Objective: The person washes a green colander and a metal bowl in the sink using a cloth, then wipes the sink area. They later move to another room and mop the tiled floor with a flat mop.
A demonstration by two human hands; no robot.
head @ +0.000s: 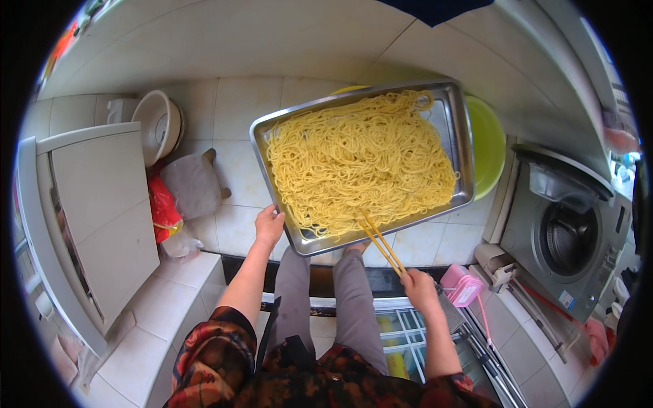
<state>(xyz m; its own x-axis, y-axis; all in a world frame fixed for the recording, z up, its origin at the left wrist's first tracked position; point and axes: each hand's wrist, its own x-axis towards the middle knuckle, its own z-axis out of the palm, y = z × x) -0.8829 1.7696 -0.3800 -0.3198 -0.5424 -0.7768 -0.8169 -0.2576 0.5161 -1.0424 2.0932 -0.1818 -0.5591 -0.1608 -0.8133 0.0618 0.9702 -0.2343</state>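
A large rectangular stainless steel tray [463,153] is tilted slightly in the picture, and yellow noodles [357,163] cover most of its bottom. Bare metal shows along the tray's right end. My left hand [269,224] grips the tray's rim at the lower left, thumb on the edge. In my right hand [419,289] is a pair of long yellowish chopsticks [386,247], held near their rear ends. Their tips touch the noodles by the tray's near edge. What bears the tray's weight underneath is hidden.
A green basin [487,148] shows behind the tray's right end. At right stands a front-loading washing machine [566,239] with its door open; poles and a pink plastic container [461,285] lie nearer. At left are a small stool [191,186], a beige basin [155,127], a red bag [164,209] and a white cabinet [104,204].
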